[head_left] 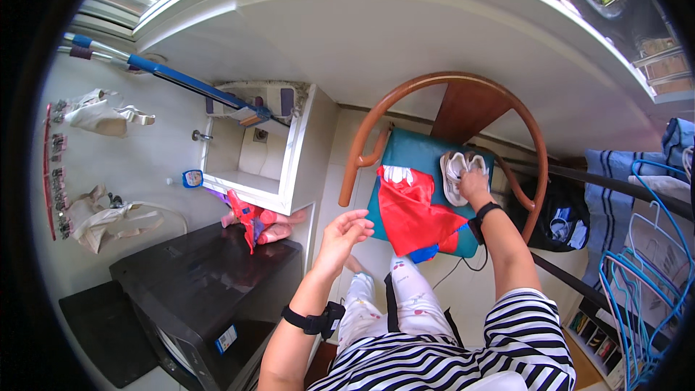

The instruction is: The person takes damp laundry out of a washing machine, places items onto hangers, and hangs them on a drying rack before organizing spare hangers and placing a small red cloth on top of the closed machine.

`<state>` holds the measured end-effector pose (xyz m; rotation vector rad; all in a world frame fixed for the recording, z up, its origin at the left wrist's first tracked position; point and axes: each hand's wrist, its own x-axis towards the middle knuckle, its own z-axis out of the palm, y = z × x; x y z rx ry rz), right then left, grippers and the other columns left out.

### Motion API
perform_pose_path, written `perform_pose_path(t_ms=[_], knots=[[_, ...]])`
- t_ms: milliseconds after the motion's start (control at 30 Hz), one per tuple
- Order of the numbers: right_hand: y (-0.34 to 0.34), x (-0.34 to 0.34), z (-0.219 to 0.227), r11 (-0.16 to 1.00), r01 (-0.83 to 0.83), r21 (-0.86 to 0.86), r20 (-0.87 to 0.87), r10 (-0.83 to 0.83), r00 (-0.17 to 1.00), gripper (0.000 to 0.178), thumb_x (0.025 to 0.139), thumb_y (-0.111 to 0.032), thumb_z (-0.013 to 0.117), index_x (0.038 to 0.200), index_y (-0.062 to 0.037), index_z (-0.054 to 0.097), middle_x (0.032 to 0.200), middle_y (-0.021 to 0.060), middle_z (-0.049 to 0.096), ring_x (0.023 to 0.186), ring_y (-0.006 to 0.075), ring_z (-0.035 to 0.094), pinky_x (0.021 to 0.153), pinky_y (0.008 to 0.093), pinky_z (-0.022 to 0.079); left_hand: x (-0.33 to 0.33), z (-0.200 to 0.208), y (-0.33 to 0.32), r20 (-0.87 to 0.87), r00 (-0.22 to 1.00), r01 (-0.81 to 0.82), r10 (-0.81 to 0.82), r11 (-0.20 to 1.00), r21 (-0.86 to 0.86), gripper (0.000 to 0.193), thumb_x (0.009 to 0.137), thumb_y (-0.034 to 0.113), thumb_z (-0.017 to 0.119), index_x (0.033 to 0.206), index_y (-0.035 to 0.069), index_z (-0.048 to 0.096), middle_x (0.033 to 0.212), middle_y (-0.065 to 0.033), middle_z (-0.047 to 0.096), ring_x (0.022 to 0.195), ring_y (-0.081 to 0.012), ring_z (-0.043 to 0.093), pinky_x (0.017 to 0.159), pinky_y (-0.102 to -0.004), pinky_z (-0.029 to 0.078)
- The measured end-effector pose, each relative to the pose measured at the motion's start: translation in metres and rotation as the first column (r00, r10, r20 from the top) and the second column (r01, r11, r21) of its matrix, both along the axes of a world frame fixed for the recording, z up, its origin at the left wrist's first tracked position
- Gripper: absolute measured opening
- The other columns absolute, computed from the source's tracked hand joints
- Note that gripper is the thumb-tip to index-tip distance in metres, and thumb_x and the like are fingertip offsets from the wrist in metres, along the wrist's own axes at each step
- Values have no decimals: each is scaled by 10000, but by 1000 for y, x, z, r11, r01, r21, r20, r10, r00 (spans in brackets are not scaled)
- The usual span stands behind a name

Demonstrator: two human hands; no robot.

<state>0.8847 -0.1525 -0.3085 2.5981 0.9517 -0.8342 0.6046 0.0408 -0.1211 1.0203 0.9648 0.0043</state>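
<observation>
A pair of white shoes (454,177) rests on the teal seat (405,146) of a chair with a curved wooden frame. My right hand (474,187) is at the right shoe, its fingers closed around the shoe's upper part and partly hidden. Left of the shoes, a bright red cloth (416,210) with white and blue parts lies spread over the seat and hangs past its front edge. My left hand (344,237) hovers left of the chair, empty, with its fingers loosely bent and apart.
A white stone-like sink (289,152) stands at left, a blue-handled mop (181,80) across it. Pink and red items (260,224) lie on a black cabinet (195,282). Blue hangers (630,297) and a striped towel (601,203) hang at right, beside a black bag (539,206).
</observation>
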Motion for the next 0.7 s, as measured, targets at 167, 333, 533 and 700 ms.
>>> perform_pose_path(t_ms=[167, 333, 533, 700], knots=[[2, -32, 92, 985, 32, 172, -124, -11, 992, 469, 718, -367, 660, 1102, -109, 586, 1040, 183, 596, 981, 323, 574, 838, 430, 452, -18, 11, 8, 81, 997, -17, 17, 1000, -1, 345, 863, 137, 573, 1174, 17, 486, 992, -93, 615, 860, -142, 604, 761, -243, 484], [45, -91, 194, 893, -38, 448, -204, 143, 969, 429, 724, -371, 648, 1030, -74, 603, 907, 160, 641, 901, 309, 603, 763, 423, 463, -35, 36, 22, 216, 976, -4, 22, 997, -83, 564, 856, 223, 603, 1309, 23, 334, 1184, -148, 523, 1060, -195, 528, 872, -318, 439], [109, -167, 316, 690, -197, 696, -146, 405, 903, 414, 756, -368, 637, 995, -33, 598, 839, 186, 625, 825, 338, 601, 725, 401, 472, -57, 59, 50, 517, 852, 123, 83, 928, -352, 732, 840, 489, 542, 1374, 87, 242, 1301, -136, 422, 1187, -237, 418, 971, -402, 355], [141, -218, 379, 671, -272, 690, -57, 424, 904, 503, 730, -389, 672, 1106, -78, 549, 911, 172, 602, 864, 330, 578, 768, 417, 436, -69, 88, 60, 680, 682, 200, 271, 825, -529, 754, 755, 520, 623, 1339, 127, 351, 1303, -99, 448, 1144, -267, 486, 931, -420, 439]])
